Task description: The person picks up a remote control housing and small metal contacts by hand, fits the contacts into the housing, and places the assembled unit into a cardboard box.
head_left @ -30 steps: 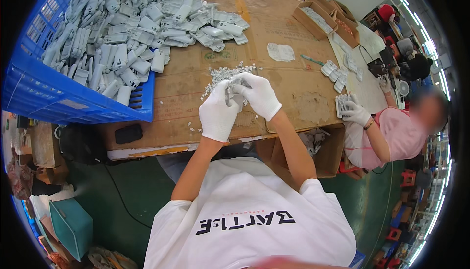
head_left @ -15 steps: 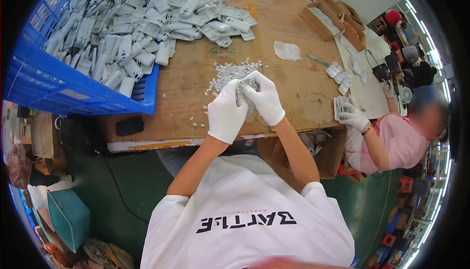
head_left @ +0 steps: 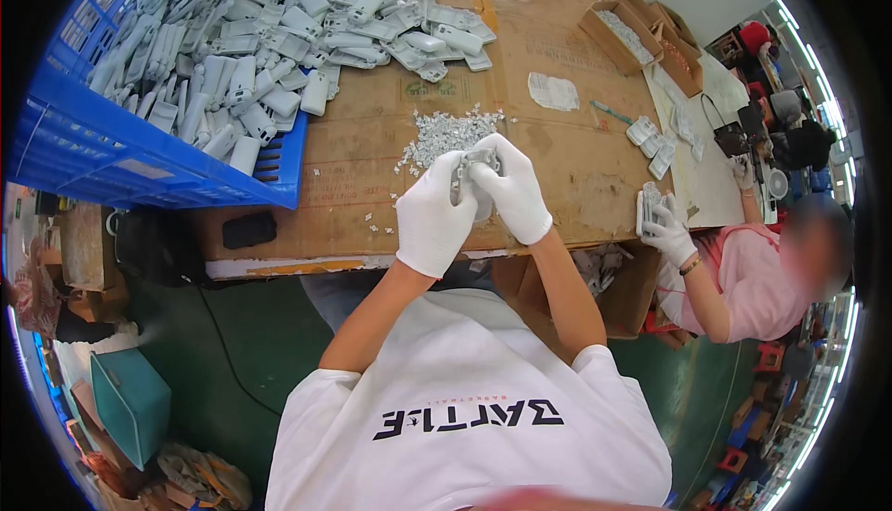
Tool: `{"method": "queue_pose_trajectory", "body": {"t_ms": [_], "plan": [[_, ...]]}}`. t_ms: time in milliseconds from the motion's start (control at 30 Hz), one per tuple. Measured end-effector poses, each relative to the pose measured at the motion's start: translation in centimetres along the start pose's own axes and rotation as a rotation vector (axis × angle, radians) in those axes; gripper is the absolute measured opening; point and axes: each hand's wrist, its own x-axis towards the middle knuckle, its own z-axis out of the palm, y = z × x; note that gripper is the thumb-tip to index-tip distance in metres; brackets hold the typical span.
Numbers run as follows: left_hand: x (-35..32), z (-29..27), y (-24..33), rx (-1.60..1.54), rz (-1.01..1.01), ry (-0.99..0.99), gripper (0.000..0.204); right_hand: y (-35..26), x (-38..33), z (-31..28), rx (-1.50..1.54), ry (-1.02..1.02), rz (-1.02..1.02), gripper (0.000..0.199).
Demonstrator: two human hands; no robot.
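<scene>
Setting: workshop with a green floor; a worktop covered in brown cardboard sheet, bearing all stock listed below.

Item 1. Small grey plastic part, just above the near edge of the worktop. Your left hand and right hand, both in white gloves, close on it together, fingertips pinching its upper end.

Item 2. Heap of small pale bits, touching the far side of your hands. Risk, as judged: a slip of the gloved grip could drop the part into this heap or off the worktop edge; a sweep of your wrist could scatter the bits, some of which already lie loose toward the edge.

Item 3. Blue crate, far left of the part, overflowing with grey housings spilling onto the worktop. Risk: the spill could creep into your working spot.

Item 4. Cardboard boxes, far right of the part.

Item 5. Co-worker in a pink top, right of the part, a gloved hand holding similar pieces.
</scene>
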Motion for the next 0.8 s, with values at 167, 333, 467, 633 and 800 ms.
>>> {"method": "queue_pose_trajectory", "body": {"t_ms": [167,333,467,633,800], "plan": [[0.4,-0.6,-0.5,-0.034,-0.021,0.011,0.035,0.1,-1.8,-0.4,0.257,0.030,0.026,0.028],[0.4,-0.7,0.4,0.006,-0.049,0.033,0.035,-0.1,-1.7,0.5,0.263,0.048,0.065,0.027],[0.3,-0.8,0.5,0.009,-0.036,0.050,0.033,0.4,-1.3,0.9,0.243,0.046,0.077,0.023],[0.2,-0.5,0.6,-0.002,-0.007,0.049,0.034,0.5,-0.7,1.3,0.248,0.101,0.056,0.014],[3.4,-1.5,-2.5,-0.076,0.086,-0.100,0.037,3.5,0.3,-1.2,-0.079,0.287,-0.044,0.012]]}}
